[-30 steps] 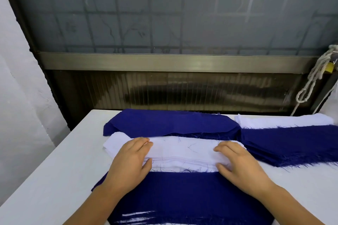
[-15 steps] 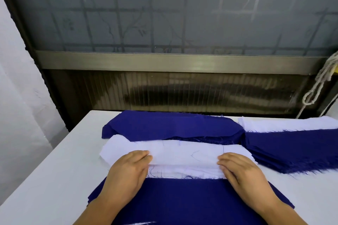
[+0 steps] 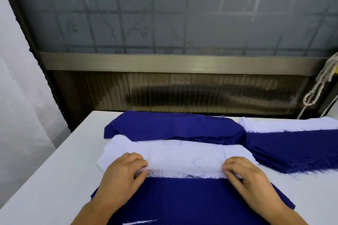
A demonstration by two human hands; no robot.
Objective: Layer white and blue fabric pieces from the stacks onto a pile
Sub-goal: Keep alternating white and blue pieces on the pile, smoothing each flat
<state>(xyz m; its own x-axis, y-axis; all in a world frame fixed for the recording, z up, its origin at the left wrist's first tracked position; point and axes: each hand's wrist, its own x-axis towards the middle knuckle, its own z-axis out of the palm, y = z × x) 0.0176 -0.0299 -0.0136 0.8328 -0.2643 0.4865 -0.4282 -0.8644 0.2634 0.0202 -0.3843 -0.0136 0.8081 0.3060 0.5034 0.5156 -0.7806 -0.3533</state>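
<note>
white stack (image 3: 175, 159), frayed, between blue pieces (image 3: 173, 128)

A small garment or sewing workroom: cut blue fabric pieces (image 3: 173, 126) and white fabric pieces (image 3: 292, 124) with frayed edges lie in stacks along the far edge of a plain white surface (image 3: 54, 179), which stands against a frosted, barred window (image 3: 173, 14). A knotted cord (image 3: 318, 86) hangs near the surface's far right corner.

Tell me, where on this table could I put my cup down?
Bare table lies left of the white stack and left hand, and right of the right hand below the blue stack. The middle and back are crowded with fabric.
</note>
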